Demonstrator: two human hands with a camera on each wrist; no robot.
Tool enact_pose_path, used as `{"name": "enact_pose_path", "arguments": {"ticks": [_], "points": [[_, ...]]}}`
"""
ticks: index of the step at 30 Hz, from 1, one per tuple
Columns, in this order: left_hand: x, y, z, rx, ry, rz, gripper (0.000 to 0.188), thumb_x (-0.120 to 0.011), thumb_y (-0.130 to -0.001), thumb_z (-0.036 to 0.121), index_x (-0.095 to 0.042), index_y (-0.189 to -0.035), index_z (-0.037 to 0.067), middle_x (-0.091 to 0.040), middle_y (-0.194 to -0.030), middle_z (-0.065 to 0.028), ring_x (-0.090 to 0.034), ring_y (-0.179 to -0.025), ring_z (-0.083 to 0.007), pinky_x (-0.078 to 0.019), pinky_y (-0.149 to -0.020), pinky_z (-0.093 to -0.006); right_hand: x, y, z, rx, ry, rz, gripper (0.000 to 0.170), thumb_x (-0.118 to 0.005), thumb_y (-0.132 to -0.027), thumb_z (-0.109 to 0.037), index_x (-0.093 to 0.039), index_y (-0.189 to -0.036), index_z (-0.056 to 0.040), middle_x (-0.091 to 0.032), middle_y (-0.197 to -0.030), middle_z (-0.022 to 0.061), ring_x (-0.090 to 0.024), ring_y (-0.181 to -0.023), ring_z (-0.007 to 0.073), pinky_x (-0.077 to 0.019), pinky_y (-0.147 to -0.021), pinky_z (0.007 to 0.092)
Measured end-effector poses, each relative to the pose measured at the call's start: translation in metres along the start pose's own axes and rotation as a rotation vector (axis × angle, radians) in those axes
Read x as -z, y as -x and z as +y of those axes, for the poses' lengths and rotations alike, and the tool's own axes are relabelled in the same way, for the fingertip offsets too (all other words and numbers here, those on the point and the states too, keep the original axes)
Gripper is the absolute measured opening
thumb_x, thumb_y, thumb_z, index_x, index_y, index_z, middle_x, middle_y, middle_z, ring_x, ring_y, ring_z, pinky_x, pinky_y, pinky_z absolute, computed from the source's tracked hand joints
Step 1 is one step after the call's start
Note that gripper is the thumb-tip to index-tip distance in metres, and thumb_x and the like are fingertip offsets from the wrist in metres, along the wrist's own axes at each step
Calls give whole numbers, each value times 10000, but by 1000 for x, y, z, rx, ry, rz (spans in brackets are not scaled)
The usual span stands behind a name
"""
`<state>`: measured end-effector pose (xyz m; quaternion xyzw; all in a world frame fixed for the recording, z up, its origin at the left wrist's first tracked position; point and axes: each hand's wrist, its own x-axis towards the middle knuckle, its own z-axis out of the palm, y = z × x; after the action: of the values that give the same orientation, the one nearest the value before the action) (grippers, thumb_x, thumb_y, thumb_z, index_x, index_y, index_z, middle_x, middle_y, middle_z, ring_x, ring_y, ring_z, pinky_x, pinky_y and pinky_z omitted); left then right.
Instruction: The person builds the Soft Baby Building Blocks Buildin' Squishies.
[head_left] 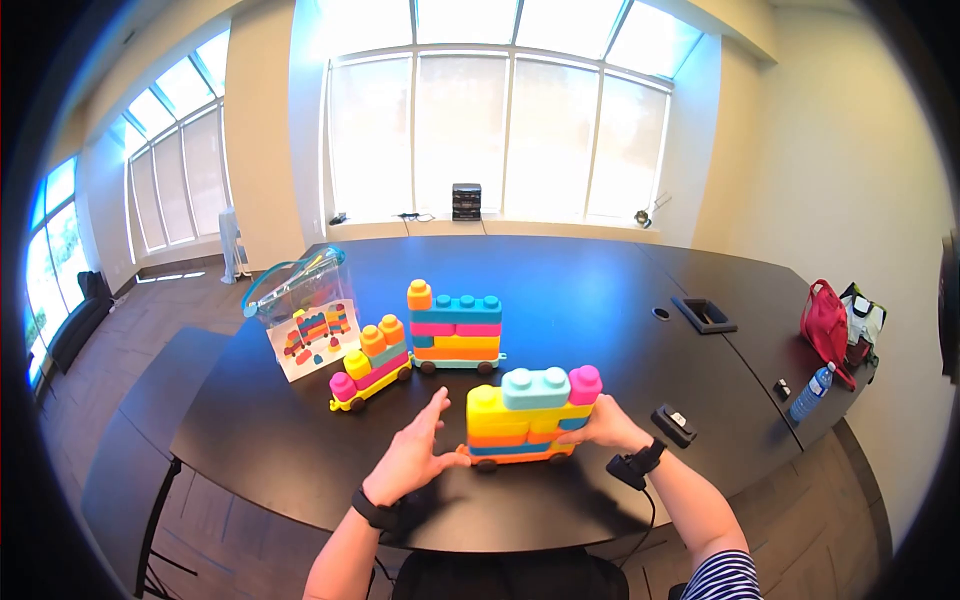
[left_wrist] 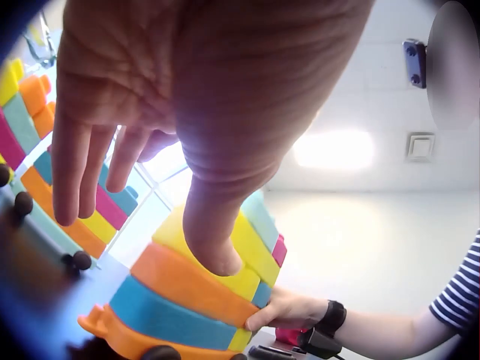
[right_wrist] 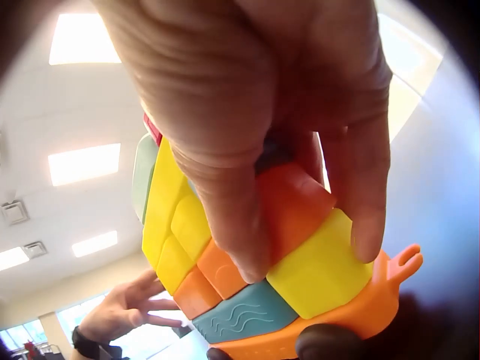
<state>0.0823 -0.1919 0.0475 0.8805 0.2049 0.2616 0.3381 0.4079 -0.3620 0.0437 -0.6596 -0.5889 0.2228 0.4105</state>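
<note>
A block car [head_left: 520, 425] of stacked yellow, orange and blue blocks on an orange wheeled base stands near the table's front edge, topped by a light teal and a pink block. My right hand [head_left: 612, 425] grips its right end; in the right wrist view the thumb and fingers [right_wrist: 240, 225] lie on either side of the blocks [right_wrist: 322, 262]. My left hand [head_left: 415, 452] is at the car's left end, fingers extended and apart, thumb by the base's hitch. Seen from the left wrist, the thumb of the left hand [left_wrist: 127, 112] overlaps the yellow blocks [left_wrist: 244, 281]; contact cannot be told.
Behind stand a small block car [head_left: 372, 370] and a taller teal-topped one [head_left: 456, 335]. A clear bag [head_left: 310, 290] with a picture card is at the left. To the right are a black device [head_left: 674, 425], a water bottle [head_left: 811, 392] and a red bag [head_left: 825, 325].
</note>
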Motion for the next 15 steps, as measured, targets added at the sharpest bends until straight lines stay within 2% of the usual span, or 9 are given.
{"name": "enact_pose_path", "arguments": {"ticks": [2,4,5,7,8,12,15], "points": [[15,-17,-1,-53,-92,45,1154,-980,-750,266,-304,-1672,101,-535,-1583,-186,-626,-1336,-362,-580,-1022,-446,21,-10,20,-40,74,43,606,-977,-707,-141,-726,-1251,-52,-793,-1119,69,-739,-1023,170,-583,-929,344],[32,-41,8,-143,-210,93,1102,-964,-764,306,-346,-1641,52,-555,-1549,-227,-595,-1364,-404,-521,-1108,-457,41,-19,36,-82,125,111,612,-980,-694,-138,-732,-1247,-51,-796,-1109,69,-741,-1043,189,-584,-938,357],[39,-53,14,-172,-272,109,1083,-957,-769,320,-362,-1627,34,-564,-1533,-241,-581,-1375,-418,-496,-1140,-458,49,-24,42,-79,123,159,577,-966,-715,-110,-732,-1237,-38,-794,-1039,77,-752,-927,180,-610,-834,353],[46,-85,21,-187,-312,93,1046,-942,-778,349,-391,-1602,16,-573,-1510,-253,-548,-1402,-415,-460,-1173,-460,66,-35,48,-252,44,154,524,-942,-745,-71,-728,-1221,-17,-779,-946,77,-738,-783,153,-610,-695,336],[46,-104,16,-210,-339,80,1047,-940,-776,359,-390,-1597,16,-563,-1515,-237,-524,-1418,-411,-451,-1178,-465,71,-40,52,-216,29,196,463,-921,-768,-42,-725,-1184,10,-760,-878,70,-702,-653,133,-586,-606,316],[31,-183,-1,-272,-450,62,1065,-959,-732,387,-419,-1578,30,-557,-1516,-201,-468,-1461,-410,-426,-1202,-485,90,-65,72,-258,28,217,448,-925,-758,-50,-723,-1151,25,-762,-881,75,-700,-626,149,-588,-617,321],[19,-235,-18,-240,-569,4,1085,-976,-695,412,-443,-1566,47,-549,-1522,-188,-439,-1482,-417,-405,-1218,-504,97,-80,82,-260,43,225,444,-928,-748,-53,-725,-1135,28,-765,-884,80,-698,-611,152,-584,-614,328]]}}
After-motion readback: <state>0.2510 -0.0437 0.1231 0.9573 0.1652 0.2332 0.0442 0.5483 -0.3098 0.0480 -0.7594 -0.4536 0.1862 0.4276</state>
